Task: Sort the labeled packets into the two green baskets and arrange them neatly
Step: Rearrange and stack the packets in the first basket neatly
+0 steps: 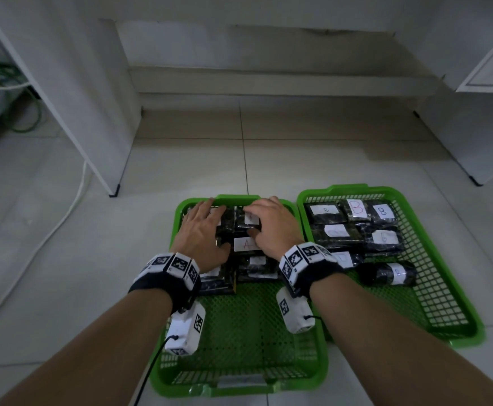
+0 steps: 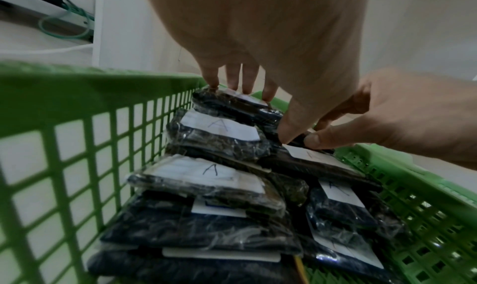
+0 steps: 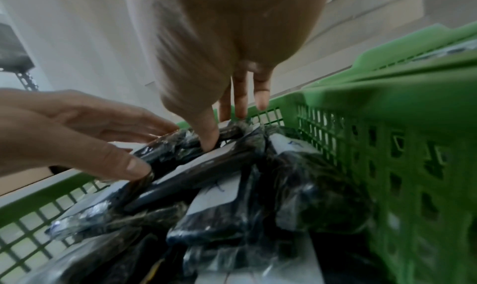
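Pressing flat on A packets (image 1: 246,244) in left basket (image 1: 312,347): fingers (image 1: 210,208) of both hands

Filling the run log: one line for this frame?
phase: tidying | left hand, right hand: pressing A packets | left basket | B packets: right basket

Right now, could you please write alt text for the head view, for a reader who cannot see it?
Both hands, left hand and right hand, press flat on black packets labelled A stacked at the far end of the left green basket. The right green basket beside it holds packets labelled B, on a pale tiled floor.
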